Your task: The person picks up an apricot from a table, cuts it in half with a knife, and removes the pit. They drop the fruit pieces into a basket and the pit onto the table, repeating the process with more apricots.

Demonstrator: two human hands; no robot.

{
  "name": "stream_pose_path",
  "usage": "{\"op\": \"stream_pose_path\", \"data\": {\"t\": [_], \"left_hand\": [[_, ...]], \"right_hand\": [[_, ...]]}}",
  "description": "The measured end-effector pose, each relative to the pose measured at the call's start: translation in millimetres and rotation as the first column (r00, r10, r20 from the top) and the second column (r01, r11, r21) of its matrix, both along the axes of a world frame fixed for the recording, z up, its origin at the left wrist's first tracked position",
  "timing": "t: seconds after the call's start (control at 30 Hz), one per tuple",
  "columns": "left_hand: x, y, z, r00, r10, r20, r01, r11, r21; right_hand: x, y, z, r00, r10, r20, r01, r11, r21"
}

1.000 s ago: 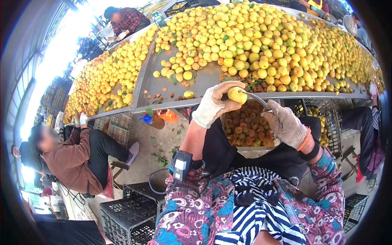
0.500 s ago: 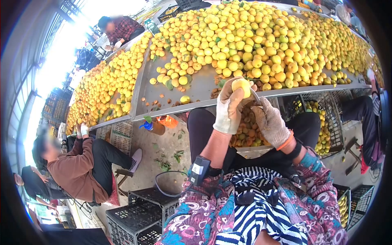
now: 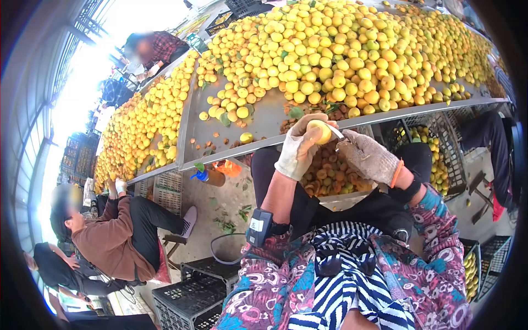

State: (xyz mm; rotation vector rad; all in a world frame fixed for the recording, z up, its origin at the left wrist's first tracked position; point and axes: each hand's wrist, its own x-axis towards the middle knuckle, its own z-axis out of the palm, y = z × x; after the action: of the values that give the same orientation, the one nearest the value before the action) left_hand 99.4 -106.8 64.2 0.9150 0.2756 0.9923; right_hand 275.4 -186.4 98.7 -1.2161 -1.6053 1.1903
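Observation:
My left hand (image 3: 297,152), in a pale glove, is closed around a yellow apricot (image 3: 320,132) just in front of the table edge. Gripped in my right hand (image 3: 372,157), which wears a brown-stained knit glove, is a small knife (image 3: 335,132); its blade touches or nearly touches the fruit, and its handle is mostly hidden by the fingers. Below both hands, between my knees, a crate of cut apricots (image 3: 330,179) shows. Beyond them a large heap of whole apricots (image 3: 330,55) covers much of the metal table (image 3: 264,118).
A person in a brown top (image 3: 113,239) sits at the left, and another in a checked shirt (image 3: 165,47) works across the table. Black crates (image 3: 190,291) stand at lower left beside a bucket (image 3: 226,247). A bottle (image 3: 212,177) lies under the table edge.
My left hand and the apricot have shifted slightly down and left, and the fruit has turned. The knife blade now lies flatter beside it. The whole view has tilted a little.

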Motion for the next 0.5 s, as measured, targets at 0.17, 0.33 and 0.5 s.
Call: {"op": "stream_pose_path", "data": {"t": [0.17, 0.33, 0.5], "left_hand": [[30, -19, 5, 0.975, 0.214, 0.068, -0.208, 0.974, -0.086], [59, -39, 7, 0.959, 0.244, 0.143, -0.203, 0.945, -0.256], [58, -36, -1, 0.973, 0.231, 0.003, -0.227, 0.957, -0.182]], "right_hand": [[-11, -4, -13, 0.985, -0.139, -0.101, 0.144, 0.988, 0.049], [-25, -5, -30, 0.944, -0.318, -0.087, 0.329, 0.911, 0.249], [-24, 8, -46, 0.921, -0.384, 0.063, 0.331, 0.858, 0.393]]}}
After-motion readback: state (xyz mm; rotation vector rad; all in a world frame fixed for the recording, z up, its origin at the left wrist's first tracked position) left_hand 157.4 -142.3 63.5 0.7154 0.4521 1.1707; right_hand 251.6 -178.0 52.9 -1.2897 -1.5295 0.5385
